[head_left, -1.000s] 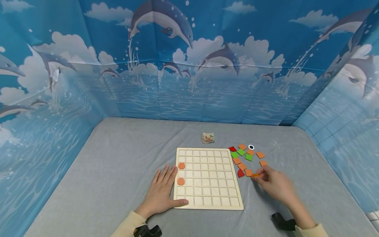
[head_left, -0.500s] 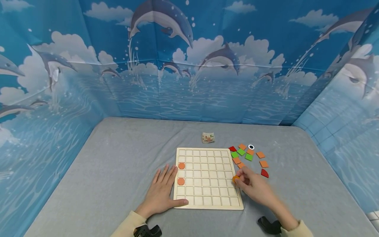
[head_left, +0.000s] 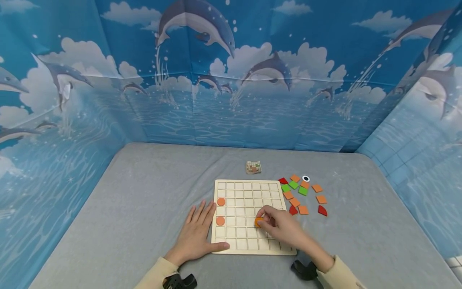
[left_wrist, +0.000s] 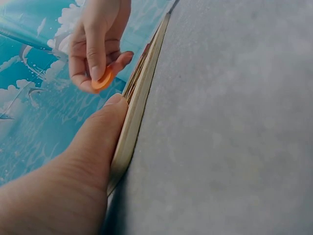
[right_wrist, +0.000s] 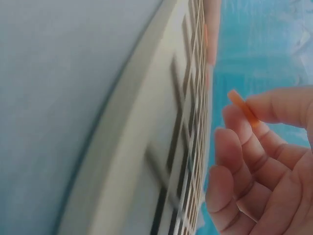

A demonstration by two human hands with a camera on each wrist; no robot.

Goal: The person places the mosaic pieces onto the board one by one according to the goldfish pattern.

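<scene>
A pale wooden grid board lies on the grey cloth, with two orange discs in squares along its left side. My left hand lies spread at the board's left edge, its thumb across the front left corner. Its thumb presses along the board's rim in the left wrist view. Over the board's right half, my right hand pinches a thin orange disc between thumb and fingers. That disc is above the grid, apart from the surface in both wrist views.
To the board's right lie loose pieces: orange squares, green squares, red quarter-rounds and a white ring with a black centre. A small patterned card lies behind the board. A dolphin-print curtain surrounds the table.
My right hand has carried the orange disc left from among the loose pieces to over the board, uncovering a red piece at the right. My left hand has stayed put.
</scene>
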